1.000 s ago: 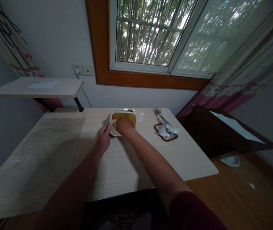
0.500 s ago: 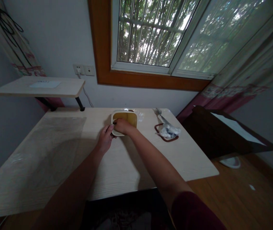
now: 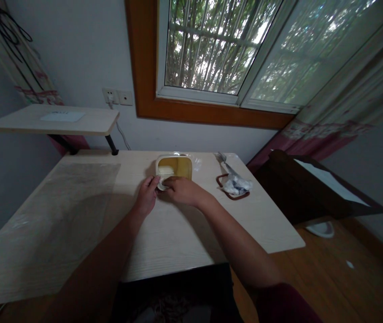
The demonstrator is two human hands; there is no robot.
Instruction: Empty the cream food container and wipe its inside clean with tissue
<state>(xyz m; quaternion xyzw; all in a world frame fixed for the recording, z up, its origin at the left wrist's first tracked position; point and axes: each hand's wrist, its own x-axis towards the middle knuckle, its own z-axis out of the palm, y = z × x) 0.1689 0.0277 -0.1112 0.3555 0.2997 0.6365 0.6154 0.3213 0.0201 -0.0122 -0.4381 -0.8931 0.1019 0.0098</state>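
Observation:
Toward the back middle of the table stands a rectangular plastic container (image 3: 185,168) with a pale rim and a yellowish inside. A white patch (image 3: 166,170) shows in its left part. My left hand (image 3: 147,197) grips the container at its near left corner, thumb on the rim. Over the near side lies my right hand (image 3: 182,190), its fingers curled together at the rim close to the left thumb. Whatever those fingers hold, if anything, is hidden.
Right of the container lie a brown-red lid frame (image 3: 235,197), a crumpled clear plastic bag (image 3: 237,185) and a metal utensil (image 3: 223,159). A clear plastic sheet (image 3: 87,188) covers the table's left part. A raised shelf (image 3: 93,123) stands at the back left.
My right hand has drawn back from inside the container to its near rim, uncovering the white patch. My left hand keeps its grip on the corner.

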